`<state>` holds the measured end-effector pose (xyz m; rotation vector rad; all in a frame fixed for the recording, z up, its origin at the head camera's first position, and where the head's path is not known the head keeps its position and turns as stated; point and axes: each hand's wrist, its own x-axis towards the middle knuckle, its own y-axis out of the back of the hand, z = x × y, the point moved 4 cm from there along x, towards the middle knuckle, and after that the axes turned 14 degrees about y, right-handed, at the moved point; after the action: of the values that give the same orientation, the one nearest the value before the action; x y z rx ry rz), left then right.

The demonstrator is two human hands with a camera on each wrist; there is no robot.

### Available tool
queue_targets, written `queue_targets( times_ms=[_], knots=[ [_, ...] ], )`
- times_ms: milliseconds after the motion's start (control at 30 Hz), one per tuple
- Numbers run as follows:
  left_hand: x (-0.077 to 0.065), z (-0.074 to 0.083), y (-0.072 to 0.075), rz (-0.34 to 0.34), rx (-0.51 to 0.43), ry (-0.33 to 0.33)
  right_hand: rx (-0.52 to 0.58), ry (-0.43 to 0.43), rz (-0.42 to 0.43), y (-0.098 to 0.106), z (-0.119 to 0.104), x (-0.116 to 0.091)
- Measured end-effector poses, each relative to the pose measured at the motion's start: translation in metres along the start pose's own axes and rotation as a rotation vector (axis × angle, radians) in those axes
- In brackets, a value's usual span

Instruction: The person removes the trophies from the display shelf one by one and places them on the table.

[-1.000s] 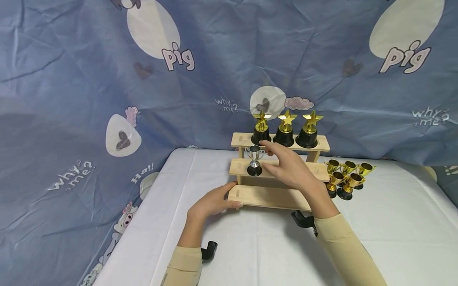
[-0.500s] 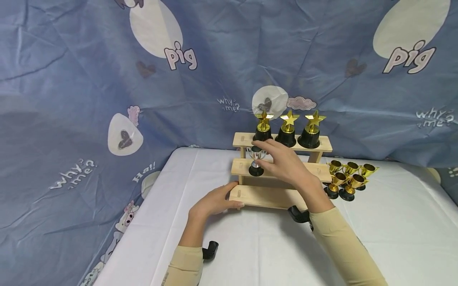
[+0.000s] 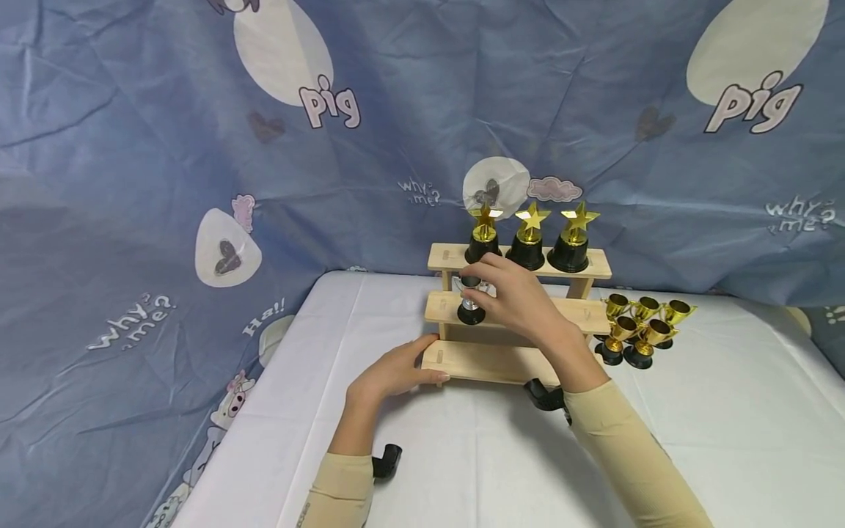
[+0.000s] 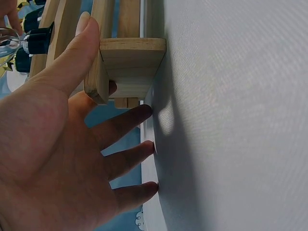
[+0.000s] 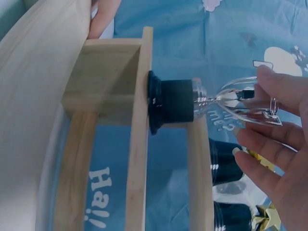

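Observation:
A three-tier wooden display stand [image 3: 502,364] stands on the white-covered table. On the left end of its middle step is a small silver trophy cup [image 5: 226,98] with a black base, upright. My right hand [image 3: 521,299] has thumb and fingers around the cup's bowl, and the black base rests on the step. My left hand [image 3: 392,370] holds the left end of the bottom step between thumb and index finger. In the left wrist view its other fingers [image 4: 127,161] are spread, with tips at the tabletop. Three gold star trophies [image 3: 530,238] line the top step.
Several gold trophy cups [image 3: 639,334] are grouped on the table at the stand's right end. Behind the table hangs a blue printed cloth [image 3: 370,147]. The white tablecloth [image 3: 462,455] spreads out in front of the stand.
My right hand has moved left, and its thumb and fingers have closed around the silver trophy cup. The cup stays on the middle step. My left hand keeps its place.

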<state>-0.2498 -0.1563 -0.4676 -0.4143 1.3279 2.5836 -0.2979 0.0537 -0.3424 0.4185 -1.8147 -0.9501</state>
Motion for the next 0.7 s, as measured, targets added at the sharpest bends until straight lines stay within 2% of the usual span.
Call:
queue_targets(
  times_ms=[133, 333, 700],
  knots=[
    [0.0, 0.0, 0.001, 0.001, -0.008, -0.009, 0.0, 0.007, 0.002, 0.001, -0.005, 0.004],
    [-0.001, 0.001, 0.0, 0.0, -0.008, -0.01, 0.002, 0.014, -0.042, 0.003, -0.009, 0.006],
    [0.001, -0.001, 0.0, 0.002, -0.005, -0.023, 0.026, -0.026, -0.078, 0.019, -0.011, -0.004]
  ],
)
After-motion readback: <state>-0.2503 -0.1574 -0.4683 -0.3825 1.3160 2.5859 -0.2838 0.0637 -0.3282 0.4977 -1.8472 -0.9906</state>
